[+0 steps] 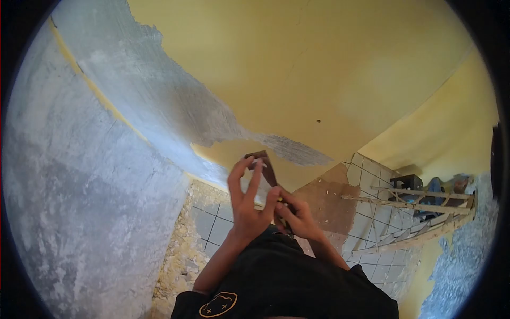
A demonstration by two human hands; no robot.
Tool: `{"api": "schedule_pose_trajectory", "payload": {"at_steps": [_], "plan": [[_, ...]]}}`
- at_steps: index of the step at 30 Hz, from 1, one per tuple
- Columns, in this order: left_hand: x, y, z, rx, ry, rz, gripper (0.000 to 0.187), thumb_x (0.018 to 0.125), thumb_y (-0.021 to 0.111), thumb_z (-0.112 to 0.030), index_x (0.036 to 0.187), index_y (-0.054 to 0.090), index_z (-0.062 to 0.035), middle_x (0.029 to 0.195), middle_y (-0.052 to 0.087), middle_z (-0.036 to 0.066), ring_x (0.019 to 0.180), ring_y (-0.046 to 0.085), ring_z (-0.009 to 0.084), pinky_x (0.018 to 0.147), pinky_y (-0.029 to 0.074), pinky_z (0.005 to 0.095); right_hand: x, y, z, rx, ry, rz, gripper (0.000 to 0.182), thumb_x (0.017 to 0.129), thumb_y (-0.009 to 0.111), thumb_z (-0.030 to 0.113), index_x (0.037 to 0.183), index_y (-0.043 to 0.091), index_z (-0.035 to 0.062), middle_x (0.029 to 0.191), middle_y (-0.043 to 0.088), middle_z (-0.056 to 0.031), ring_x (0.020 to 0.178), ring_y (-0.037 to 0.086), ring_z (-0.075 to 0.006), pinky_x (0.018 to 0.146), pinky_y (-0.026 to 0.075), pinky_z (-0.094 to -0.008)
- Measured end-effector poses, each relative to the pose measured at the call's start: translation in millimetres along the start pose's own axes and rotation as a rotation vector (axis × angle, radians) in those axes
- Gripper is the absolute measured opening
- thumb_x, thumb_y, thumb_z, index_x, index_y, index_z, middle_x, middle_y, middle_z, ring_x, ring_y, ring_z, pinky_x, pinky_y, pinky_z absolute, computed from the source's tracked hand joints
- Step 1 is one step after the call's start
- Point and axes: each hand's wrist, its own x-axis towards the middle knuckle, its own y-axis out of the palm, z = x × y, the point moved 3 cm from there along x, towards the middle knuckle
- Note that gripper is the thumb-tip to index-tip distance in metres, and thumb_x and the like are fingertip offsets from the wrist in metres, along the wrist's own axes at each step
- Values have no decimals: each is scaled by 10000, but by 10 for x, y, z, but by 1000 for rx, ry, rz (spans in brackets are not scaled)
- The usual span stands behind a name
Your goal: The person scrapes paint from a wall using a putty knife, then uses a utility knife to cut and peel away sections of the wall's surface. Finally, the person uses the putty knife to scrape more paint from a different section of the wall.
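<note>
- Scraper (269,171), with a broad dark blade and a black-and-yellow handle, is held up between the 2 hands, in front of the yellow wall (329,69).
- Right hand (298,217): closed around the handle, with the blade pointing up and away from the body.
- Left hand (251,212): mostly open, fingers raised and spread, with 2 fingertips at the upper end of the blade and the thumb close to the handle. A bit of whitish material seems to be at those fingertips, though it is too small to be sure.
- Yellow wall has 1 long grey bared patch (196,103) running diagonally down to a ragged point, beyond the blade.
- Grey wall (90,196) fills the left side of the view; 1 thin yellow strip (101,97) runs along the corner between the 2 walls.
- Pale yellow flakes (178,242) lie along the foot of the grey wall, beside the tiled floor (213,223) with its dark joints.
- Brown sheet (334,199) lies flat on the tiles, to the right of the hands.
- Wooden ladder (419,204) is at the right, well apart from the hands; 1 black box (406,182) and some blue items are near it.
- Black shirt (287,282) on the person carries 1 orange-outlined face print (218,305).
</note>
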Motion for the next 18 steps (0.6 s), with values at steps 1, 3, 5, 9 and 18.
{"api": "schedule_pose_trajectory", "payload": {"at_steps": [1,3,5,9,18], "plan": [[14,76,-35,-13,9,15,528,865,647,-145,1330,482,41,1363,427,207,1267,403,352,968,384,441,-16,-76,33,6,5,15,510,992,485,137,1462,313,37,814,543,-41,554,499,-80,471,402,-226],[52,189,-37,6,13,-1,522,856,649,-128,1324,489,41,1366,431,208,1244,434,356,954,405,439,-17,-226,57,-25,2,7,502,997,464,137,1469,310,58,857,534,-40,545,480,-67,455,378,-210],[9,275,-9,-58,-13,-23,503,858,640,-102,1316,494,45,1366,429,209,1188,493,340,929,440,430,-12,-299,4,4,24,13,504,1000,456,146,1476,305,77,851,532,-38,534,454,-60,449,368,-210],[-129,410,-48,-150,-81,-54,476,864,616,-61,1304,491,69,1355,442,215,1186,527,340,949,463,405,-57,-403,-127,-17,-29,-19,498,1000,457,137,1469,311,56,778,530,-22,519,446,-59,445,365,-210],[-177,739,-357,-192,-61,-77,527,861,626,-75,1332,450,82,1434,381,259,1270,468,384,996,433,413,-292,-725,-42,-137,-57,-109,458,998,452,104,1437,358,13,716,528,0,495,425,-42,436,344,-204]]}}
